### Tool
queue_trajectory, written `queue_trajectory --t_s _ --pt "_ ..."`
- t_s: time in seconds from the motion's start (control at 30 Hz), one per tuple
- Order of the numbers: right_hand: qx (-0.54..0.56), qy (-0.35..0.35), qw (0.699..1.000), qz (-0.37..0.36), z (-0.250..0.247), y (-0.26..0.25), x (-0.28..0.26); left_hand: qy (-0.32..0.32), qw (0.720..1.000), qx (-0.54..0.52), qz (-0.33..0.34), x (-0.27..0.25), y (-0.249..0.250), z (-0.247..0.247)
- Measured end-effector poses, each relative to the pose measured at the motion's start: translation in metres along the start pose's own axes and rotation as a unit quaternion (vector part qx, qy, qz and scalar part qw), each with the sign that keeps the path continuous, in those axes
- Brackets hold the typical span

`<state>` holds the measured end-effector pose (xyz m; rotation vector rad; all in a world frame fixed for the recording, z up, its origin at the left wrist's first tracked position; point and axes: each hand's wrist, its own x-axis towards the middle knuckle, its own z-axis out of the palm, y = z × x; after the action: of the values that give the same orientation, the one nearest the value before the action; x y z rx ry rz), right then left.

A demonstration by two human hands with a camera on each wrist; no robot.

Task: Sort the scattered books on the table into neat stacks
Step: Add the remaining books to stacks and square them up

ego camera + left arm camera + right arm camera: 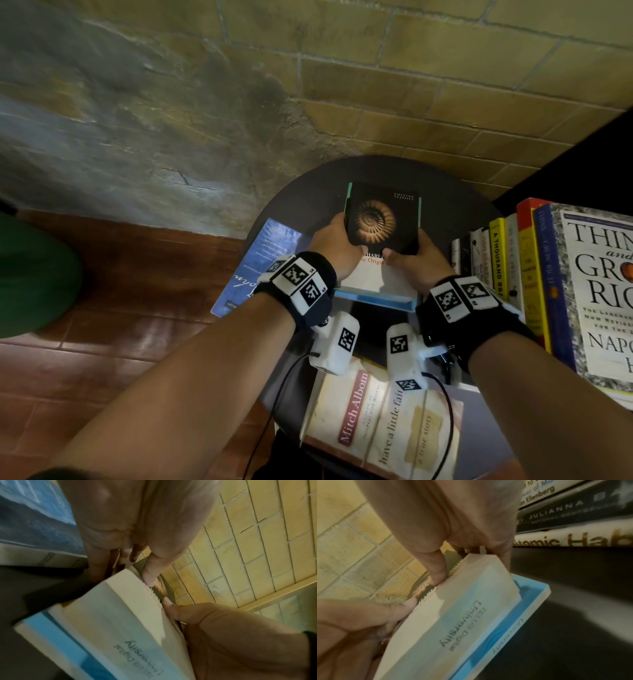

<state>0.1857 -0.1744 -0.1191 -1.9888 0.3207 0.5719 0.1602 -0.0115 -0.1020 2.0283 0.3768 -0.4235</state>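
A dark paperback (382, 219) with a spiral fossil on its cover is held between both hands over the round dark table (301, 202). My left hand (342, 236) grips its left edge, thumb on the cover. My right hand (400, 253) grips its near right corner. In the wrist views its stamped white page block (120, 615) (462, 601) tilts up from a light-blue book (376, 301) (532, 599) lying beneath it. I cannot tell whether the two touch.
A blue book (260, 263) lies flat at the table's left edge. A cream Mitch Albom book (387, 421) lies near me. A tall stack of books (496, 260) stands at the right, topped by a large white one (603, 291). A brick wall is behind the table.
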Motion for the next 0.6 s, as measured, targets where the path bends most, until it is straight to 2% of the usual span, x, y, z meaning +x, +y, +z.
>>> queue_trajectory --t_s 0.17,0.27,0.33,0.37,0.43,0.47,0.5,0.53,0.6 --pt "0.01 -0.008 1.0 -0.013 -0.005 -0.007 -0.011 -0.02 1.0 -0.008 0.012 -0.013 0.0 -0.004" --pt "-0.051 0.047 0.996 -0.058 -0.009 -0.017 -0.027 -0.01 0.994 -0.109 0.001 -0.029 -0.006 -0.019" --pt "-0.102 0.099 0.985 -0.096 -0.008 -0.028 -0.04 0.045 0.984 -0.171 0.007 -0.041 -0.018 -0.038" --pt "-0.128 0.121 0.977 -0.123 -0.004 -0.033 -0.047 0.091 0.984 -0.156 0.014 -0.048 -0.027 -0.049" --pt "-0.152 0.113 0.966 -0.174 0.009 -0.046 -0.061 0.188 0.979 -0.079 0.011 -0.055 -0.05 -0.069" --pt "-0.145 0.091 0.968 -0.186 0.019 -0.053 -0.069 0.215 0.976 -0.015 -0.013 -0.056 -0.068 -0.078" --pt "-0.134 0.067 0.969 -0.196 0.03 -0.056 -0.074 0.206 0.975 0.056 -0.068 -0.06 -0.079 -0.085" --pt "-0.132 0.041 0.97 -0.201 0.042 -0.058 -0.078 0.17 0.971 0.107 -0.127 -0.062 -0.095 -0.089" --pt "-0.14 -0.004 0.97 -0.199 0.064 -0.059 -0.079 0.055 0.974 0.086 -0.202 -0.065 -0.121 -0.091"
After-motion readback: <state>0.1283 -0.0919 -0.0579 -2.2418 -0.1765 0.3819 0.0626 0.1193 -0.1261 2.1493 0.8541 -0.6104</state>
